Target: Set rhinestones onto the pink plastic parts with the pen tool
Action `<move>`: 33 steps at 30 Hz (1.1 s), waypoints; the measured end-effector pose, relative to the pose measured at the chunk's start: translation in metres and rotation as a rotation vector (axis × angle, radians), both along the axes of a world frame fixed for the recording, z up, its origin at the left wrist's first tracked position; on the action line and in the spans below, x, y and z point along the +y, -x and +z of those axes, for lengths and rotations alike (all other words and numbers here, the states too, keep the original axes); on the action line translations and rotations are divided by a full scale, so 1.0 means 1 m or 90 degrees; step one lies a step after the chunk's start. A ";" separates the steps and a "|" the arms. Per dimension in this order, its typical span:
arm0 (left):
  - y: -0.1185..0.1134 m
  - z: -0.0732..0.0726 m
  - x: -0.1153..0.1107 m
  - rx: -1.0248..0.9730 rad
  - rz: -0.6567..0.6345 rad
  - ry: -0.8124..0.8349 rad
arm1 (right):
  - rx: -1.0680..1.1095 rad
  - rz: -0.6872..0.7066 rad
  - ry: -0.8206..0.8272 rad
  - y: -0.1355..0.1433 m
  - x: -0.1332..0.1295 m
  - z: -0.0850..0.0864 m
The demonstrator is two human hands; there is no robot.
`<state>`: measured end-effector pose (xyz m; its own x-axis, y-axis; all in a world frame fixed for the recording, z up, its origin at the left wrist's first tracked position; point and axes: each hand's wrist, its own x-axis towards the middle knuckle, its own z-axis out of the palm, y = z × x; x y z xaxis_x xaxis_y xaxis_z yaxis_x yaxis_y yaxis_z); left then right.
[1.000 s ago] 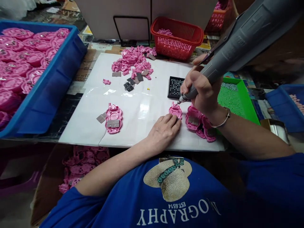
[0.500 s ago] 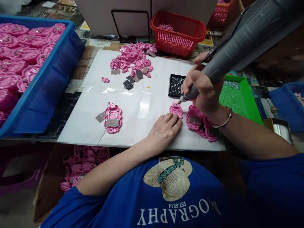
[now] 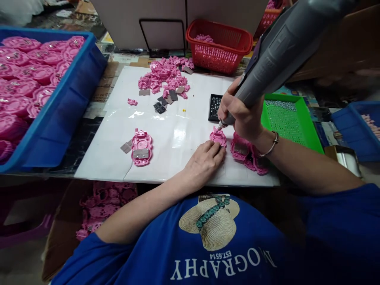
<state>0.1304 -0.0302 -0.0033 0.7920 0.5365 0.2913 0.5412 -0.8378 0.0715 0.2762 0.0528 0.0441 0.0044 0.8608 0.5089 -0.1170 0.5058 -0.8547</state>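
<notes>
In my right hand (image 3: 245,114) is a grey electric screwdriver (image 3: 267,65), held at a slant with my fingers wrapped round its lower end. Its bit comes down at the top edge of a pink plastic housing (image 3: 217,136); whether it touches a screw is too small to tell. My left hand (image 3: 206,160) holds that housing down on the white board, its fingers covering the lower part. Close by on the right lie more pink housings (image 3: 242,150), partly under my right wrist. Another pink housing (image 3: 141,138) with grey metal plates (image 3: 140,154) on it lies to the left.
Behind are a heap of small pink parts (image 3: 166,73), dark plates (image 3: 160,107) and a red basket (image 3: 218,51). A black screw tray (image 3: 214,107) and a green tray (image 3: 310,122) stand right. A blue crate (image 3: 86,75) of pink pieces stands left.
The whole view has shifted slightly. The screwdriver stands more upright, and its bit stays at the top of the housing. My left hand keeps its place on the housing.
</notes>
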 end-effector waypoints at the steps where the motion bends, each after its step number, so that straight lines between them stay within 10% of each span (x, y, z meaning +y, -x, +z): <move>1: 0.000 0.000 0.000 -0.002 -0.001 -0.001 | 0.007 0.012 0.000 -0.002 0.001 0.004; 8: 0.001 -0.006 0.000 -0.029 0.008 0.000 | 0.012 -0.129 -0.087 -0.041 0.011 0.038; 16: 0.002 -0.006 0.000 -0.043 0.003 -0.019 | 0.020 -0.257 -0.051 -0.079 0.032 0.011; 33: 0.001 -0.007 0.001 -0.053 0.006 -0.012 | -0.022 -0.250 0.016 -0.082 0.036 -0.002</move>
<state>0.1290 -0.0297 -0.0101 0.7599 0.5373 0.3658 0.5417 -0.8345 0.1003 0.3587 0.0889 0.0422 0.3188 0.8089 0.4940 0.1110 0.4858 -0.8670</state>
